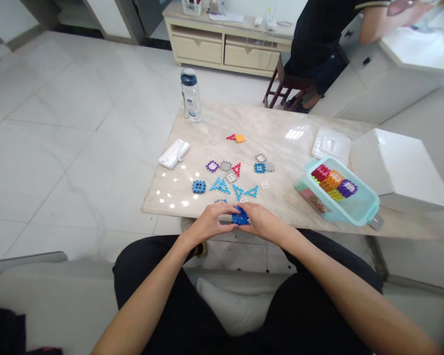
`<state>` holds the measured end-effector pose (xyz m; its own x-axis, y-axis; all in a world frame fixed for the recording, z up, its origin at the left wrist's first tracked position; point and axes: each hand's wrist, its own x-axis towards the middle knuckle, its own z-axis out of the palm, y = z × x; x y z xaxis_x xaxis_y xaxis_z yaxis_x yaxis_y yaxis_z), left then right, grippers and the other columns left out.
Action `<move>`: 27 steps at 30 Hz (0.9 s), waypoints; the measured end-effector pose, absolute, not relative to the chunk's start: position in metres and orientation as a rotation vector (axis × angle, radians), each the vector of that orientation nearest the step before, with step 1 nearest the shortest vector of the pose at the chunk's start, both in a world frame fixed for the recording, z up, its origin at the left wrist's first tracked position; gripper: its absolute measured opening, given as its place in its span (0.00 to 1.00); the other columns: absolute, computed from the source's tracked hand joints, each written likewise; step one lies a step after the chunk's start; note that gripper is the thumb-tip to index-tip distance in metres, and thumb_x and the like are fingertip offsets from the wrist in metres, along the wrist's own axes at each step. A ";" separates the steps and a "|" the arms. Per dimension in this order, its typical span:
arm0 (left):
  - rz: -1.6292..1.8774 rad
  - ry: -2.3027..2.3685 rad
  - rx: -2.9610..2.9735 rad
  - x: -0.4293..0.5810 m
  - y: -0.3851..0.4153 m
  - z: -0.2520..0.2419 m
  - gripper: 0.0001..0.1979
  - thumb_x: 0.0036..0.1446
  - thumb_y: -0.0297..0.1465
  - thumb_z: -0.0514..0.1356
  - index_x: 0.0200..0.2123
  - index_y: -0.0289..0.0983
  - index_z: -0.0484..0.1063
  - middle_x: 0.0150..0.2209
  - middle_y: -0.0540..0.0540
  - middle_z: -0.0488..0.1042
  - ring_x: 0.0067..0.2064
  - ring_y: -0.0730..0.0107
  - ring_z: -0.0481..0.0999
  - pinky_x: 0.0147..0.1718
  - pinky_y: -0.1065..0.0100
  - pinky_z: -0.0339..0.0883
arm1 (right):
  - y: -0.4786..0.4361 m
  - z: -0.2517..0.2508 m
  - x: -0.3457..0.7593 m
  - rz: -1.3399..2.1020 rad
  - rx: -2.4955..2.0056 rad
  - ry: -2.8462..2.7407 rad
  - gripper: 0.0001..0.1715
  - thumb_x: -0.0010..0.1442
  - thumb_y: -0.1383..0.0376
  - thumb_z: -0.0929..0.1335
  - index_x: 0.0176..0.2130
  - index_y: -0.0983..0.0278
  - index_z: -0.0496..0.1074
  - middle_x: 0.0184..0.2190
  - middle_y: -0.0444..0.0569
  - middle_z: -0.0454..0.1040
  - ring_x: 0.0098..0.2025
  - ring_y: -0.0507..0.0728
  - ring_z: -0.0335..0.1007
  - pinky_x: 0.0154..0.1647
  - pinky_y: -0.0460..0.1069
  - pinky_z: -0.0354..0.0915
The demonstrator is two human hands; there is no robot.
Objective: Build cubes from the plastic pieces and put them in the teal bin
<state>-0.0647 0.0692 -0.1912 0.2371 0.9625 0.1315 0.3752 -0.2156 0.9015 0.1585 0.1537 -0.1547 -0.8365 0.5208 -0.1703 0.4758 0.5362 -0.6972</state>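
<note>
A person's left hand (211,220) and right hand (262,223) grip a dark blue block (240,217) between them, fingers closed on its opposite sides, at the near edge of a marbled table (281,140). Light blue triangles (219,185) lie just beyond the hands, with a blue square (199,186) to the left. Purple, gray and red pieces (226,166) lie farther back. At right, an open teal box (376,202) holds colorful toy pieces (332,179); a water bottle (192,98) stands at the far left corner.
</note>
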 end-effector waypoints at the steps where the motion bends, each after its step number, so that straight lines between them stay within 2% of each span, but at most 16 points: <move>1: 0.935 1.226 1.726 -0.064 0.073 -0.189 0.17 0.63 0.35 0.73 0.54 0.41 0.85 0.53 0.42 0.87 0.56 0.56 0.84 0.61 0.55 0.75 | 0.156 -0.154 0.160 1.195 -0.892 -2.705 0.25 0.63 0.69 0.78 0.58 0.65 0.76 0.54 0.58 0.83 0.57 0.67 0.81 0.60 0.59 0.74; 3: 0.886 1.178 1.693 -0.066 0.088 -0.181 0.21 0.62 0.37 0.73 0.58 0.42 0.83 0.58 0.40 0.84 0.57 0.55 0.83 0.59 0.54 0.78 | 0.162 -0.151 0.167 1.166 -0.921 -2.706 0.23 0.63 0.67 0.78 0.57 0.65 0.78 0.53 0.58 0.84 0.56 0.67 0.82 0.59 0.58 0.74; 5: 0.830 1.157 1.666 -0.070 0.110 -0.166 0.26 0.60 0.39 0.74 0.61 0.44 0.82 0.65 0.40 0.80 0.64 0.52 0.80 0.61 0.52 0.78 | 0.173 -0.146 0.178 1.100 -0.985 -2.701 0.24 0.63 0.65 0.79 0.57 0.65 0.79 0.52 0.58 0.84 0.55 0.68 0.83 0.57 0.58 0.75; 7: 0.824 1.216 1.639 -0.072 0.138 -0.150 0.27 0.58 0.42 0.76 0.59 0.45 0.83 0.69 0.39 0.77 0.68 0.47 0.76 0.64 0.49 0.75 | 0.188 -0.139 0.191 0.994 -1.108 -2.670 0.26 0.61 0.62 0.82 0.56 0.65 0.80 0.52 0.60 0.85 0.54 0.69 0.84 0.57 0.58 0.75; 11: 1.002 1.314 1.255 -0.060 0.180 -0.139 0.26 0.62 0.48 0.73 0.55 0.37 0.83 0.58 0.34 0.83 0.58 0.50 0.83 0.65 0.47 0.74 | 0.217 -0.124 0.213 0.809 -1.220 -2.444 0.27 0.60 0.61 0.82 0.56 0.65 0.81 0.53 0.60 0.85 0.54 0.68 0.84 0.59 0.60 0.76; 16: 0.940 0.850 0.610 -0.034 0.180 -0.159 0.28 0.62 0.52 0.73 0.50 0.32 0.83 0.50 0.31 0.86 0.54 0.50 0.87 0.64 0.48 0.76 | 0.224 -0.102 0.205 0.685 -0.919 -2.216 0.33 0.63 0.61 0.81 0.63 0.62 0.76 0.61 0.58 0.81 0.63 0.66 0.79 0.67 0.61 0.74; 20: 0.952 0.610 0.587 -0.025 0.170 -0.155 0.34 0.59 0.57 0.73 0.53 0.33 0.84 0.52 0.30 0.86 0.59 0.44 0.85 0.67 0.47 0.73 | 0.218 -0.093 0.193 0.691 -0.736 -2.198 0.31 0.66 0.63 0.79 0.65 0.59 0.73 0.60 0.57 0.81 0.62 0.64 0.79 0.66 0.59 0.75; 23: 0.994 0.562 0.633 -0.025 0.168 -0.149 0.33 0.56 0.53 0.77 0.53 0.33 0.84 0.52 0.31 0.86 0.62 0.40 0.83 0.66 0.47 0.73 | 0.217 -0.098 0.187 0.729 -0.633 -2.237 0.31 0.66 0.66 0.78 0.65 0.60 0.72 0.59 0.57 0.81 0.62 0.64 0.79 0.65 0.58 0.76; 27: 0.964 0.596 0.669 -0.027 0.171 -0.149 0.31 0.51 0.48 0.81 0.50 0.33 0.84 0.49 0.32 0.87 0.60 0.40 0.85 0.64 0.47 0.76 | 0.219 -0.106 0.179 0.784 -0.551 -2.263 0.31 0.67 0.69 0.76 0.66 0.60 0.72 0.60 0.58 0.80 0.63 0.63 0.78 0.66 0.58 0.75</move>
